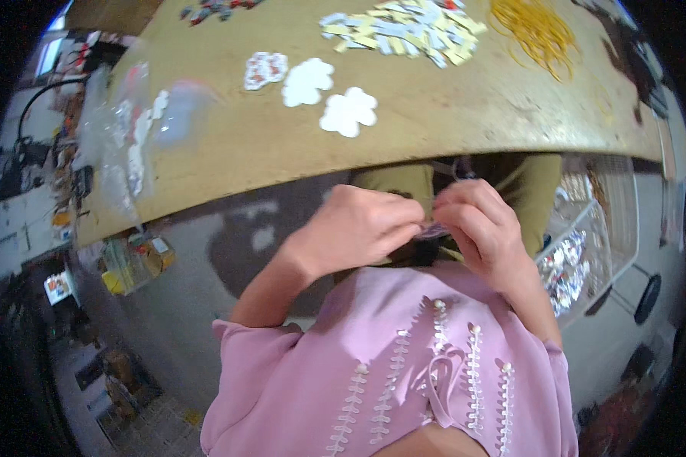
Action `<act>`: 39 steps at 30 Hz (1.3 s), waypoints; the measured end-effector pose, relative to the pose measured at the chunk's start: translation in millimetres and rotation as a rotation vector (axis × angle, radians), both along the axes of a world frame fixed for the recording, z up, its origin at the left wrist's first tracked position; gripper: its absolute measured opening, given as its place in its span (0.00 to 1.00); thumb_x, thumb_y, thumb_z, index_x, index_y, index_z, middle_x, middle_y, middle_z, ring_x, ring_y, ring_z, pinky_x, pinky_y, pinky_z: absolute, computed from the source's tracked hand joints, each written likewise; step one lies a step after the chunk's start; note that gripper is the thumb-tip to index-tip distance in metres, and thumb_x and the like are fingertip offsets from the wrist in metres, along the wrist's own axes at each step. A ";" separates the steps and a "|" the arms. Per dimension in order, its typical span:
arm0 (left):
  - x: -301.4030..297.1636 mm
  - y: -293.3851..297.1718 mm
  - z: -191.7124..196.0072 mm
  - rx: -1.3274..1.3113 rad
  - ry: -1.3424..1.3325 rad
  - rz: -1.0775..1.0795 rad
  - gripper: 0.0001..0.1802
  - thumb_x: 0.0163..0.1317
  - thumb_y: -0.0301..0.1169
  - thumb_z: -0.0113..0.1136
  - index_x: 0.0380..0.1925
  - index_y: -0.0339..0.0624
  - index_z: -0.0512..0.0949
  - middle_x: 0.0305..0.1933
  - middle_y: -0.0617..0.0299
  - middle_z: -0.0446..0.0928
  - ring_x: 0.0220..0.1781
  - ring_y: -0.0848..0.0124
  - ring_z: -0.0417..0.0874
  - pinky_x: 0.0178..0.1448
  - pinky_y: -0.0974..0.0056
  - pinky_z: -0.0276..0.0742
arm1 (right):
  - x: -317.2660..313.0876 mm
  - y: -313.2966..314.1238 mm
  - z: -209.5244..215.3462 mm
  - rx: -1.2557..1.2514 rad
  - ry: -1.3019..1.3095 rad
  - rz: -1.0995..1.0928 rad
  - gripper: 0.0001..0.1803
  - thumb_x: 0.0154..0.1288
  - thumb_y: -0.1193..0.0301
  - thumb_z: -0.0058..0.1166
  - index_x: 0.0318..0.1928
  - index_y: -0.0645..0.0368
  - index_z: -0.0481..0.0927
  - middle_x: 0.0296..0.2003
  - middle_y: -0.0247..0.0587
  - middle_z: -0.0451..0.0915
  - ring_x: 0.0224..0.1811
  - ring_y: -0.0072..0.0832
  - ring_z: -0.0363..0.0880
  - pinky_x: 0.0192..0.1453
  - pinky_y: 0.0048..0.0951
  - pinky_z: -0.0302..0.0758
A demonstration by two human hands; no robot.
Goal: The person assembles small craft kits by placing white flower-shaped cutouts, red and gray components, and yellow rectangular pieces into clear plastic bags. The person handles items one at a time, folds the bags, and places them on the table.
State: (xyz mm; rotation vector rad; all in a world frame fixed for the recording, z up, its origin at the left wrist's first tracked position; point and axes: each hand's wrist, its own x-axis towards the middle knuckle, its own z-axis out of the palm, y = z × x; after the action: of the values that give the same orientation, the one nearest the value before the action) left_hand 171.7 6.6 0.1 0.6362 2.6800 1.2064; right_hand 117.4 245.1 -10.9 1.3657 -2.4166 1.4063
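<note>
Over my lap, just below the table's near edge, my left hand (367,226) and my right hand (476,222) are held close together. The fingers of both hands are bent into a pinch. Between the fingertips shows a small purplish thing (433,230), mostly covered by the fingers. I cannot make out its kind. Nearest to the hands on the table (244,141) lie two white flower-shaped cutouts (349,112). Beside them is a small group of printed cutouts (266,70) with reddish marks.
Farther back are a heap of yellow and pale strips (404,32) and a tangle of yellow rubber bands (537,36). Clear plastic bags (181,114) lie at the table's left. At my right stands a white wire basket (634,221), with shiny silver packets (568,266) beside my forearm.
</note>
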 end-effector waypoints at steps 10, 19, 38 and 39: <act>-22.3 -55.1 18.2 -0.039 0.243 0.295 0.14 0.73 0.30 0.65 0.56 0.44 0.85 0.50 0.54 0.87 0.50 0.57 0.90 0.52 0.59 0.87 | 2.9 1.5 18.3 0.149 -0.082 -0.031 0.12 0.52 0.83 0.66 0.38 0.60 0.85 0.40 0.43 0.84 0.45 0.43 0.84 0.49 0.42 0.80; -79.5 -182.7 4.1 -0.101 0.107 0.670 0.12 0.67 0.33 0.76 0.46 0.40 0.89 0.46 0.63 0.87 0.44 0.73 0.88 0.51 0.67 0.84 | 0.3 13.4 9.0 0.168 -0.080 -0.080 0.11 0.55 0.84 0.68 0.38 0.62 0.84 0.41 0.44 0.83 0.43 0.45 0.84 0.47 0.42 0.80; -25.1 -35.8 32.9 0.324 0.215 0.766 0.03 0.68 0.20 0.69 0.39 0.37 0.88 0.33 0.63 0.85 0.31 0.79 0.79 0.35 0.71 0.74 | -4.4 2.1 -0.5 0.136 0.275 -0.106 0.14 0.55 0.73 0.66 0.43 0.64 0.84 0.51 0.51 0.83 0.57 0.49 0.85 0.64 0.50 0.83; -19.2 -19.2 33.9 0.347 0.209 0.590 0.03 0.67 0.19 0.70 0.38 0.38 0.88 0.32 0.64 0.84 0.30 0.79 0.79 0.33 0.71 0.73 | -4.4 -0.5 2.9 0.116 0.266 -0.093 0.13 0.56 0.73 0.66 0.43 0.64 0.84 0.51 0.51 0.83 0.57 0.49 0.85 0.64 0.50 0.83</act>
State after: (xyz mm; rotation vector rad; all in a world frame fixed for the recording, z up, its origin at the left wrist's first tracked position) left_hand 152.4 -12.6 34.0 -0.0234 2.9651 1.8643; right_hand 113.1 244.5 -8.0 1.3457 -2.3822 1.0058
